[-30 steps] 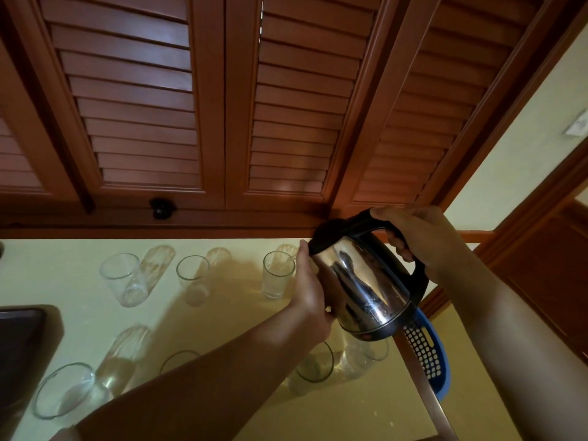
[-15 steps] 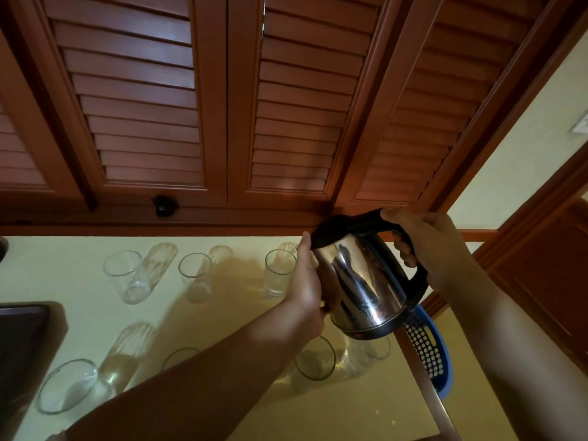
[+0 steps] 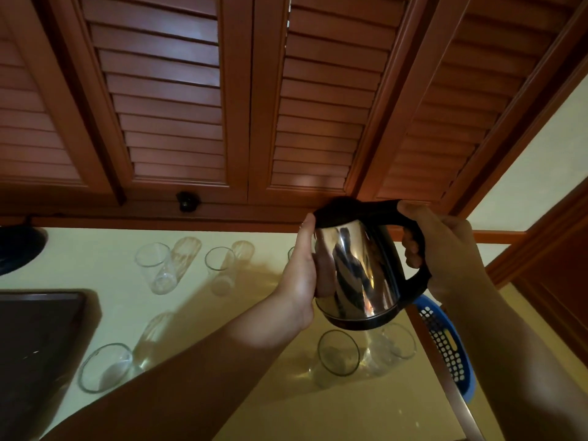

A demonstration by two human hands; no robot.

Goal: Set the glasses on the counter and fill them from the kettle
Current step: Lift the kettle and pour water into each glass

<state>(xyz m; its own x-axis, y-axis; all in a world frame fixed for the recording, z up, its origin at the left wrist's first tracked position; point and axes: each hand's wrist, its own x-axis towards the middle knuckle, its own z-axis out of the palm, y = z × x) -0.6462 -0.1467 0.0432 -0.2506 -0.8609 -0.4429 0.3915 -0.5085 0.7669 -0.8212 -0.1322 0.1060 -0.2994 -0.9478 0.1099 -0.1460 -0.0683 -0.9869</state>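
Observation:
A shiny steel kettle (image 3: 359,272) with a black lid and handle hangs above the pale yellow counter (image 3: 95,249). My right hand (image 3: 445,249) grips its black handle. My left hand (image 3: 302,275) is pressed flat against the kettle's left side. Several clear glasses stand on the counter: two in the back row (image 3: 156,265) (image 3: 221,268), one at the front left (image 3: 105,367), two under the kettle (image 3: 339,354) (image 3: 397,345). A further back glass is almost hidden behind my left hand.
A dark tray (image 3: 35,338) lies at the left counter edge. A blue perforated basket (image 3: 445,345) sits past the counter's right edge. Brown louvred cabinet doors (image 3: 178,106) hang above the back. A dark round object (image 3: 19,246) is at far left.
The kettle has tipped back to nearly upright and moved slightly up and away, with both hands still on it. The glasses have not moved.

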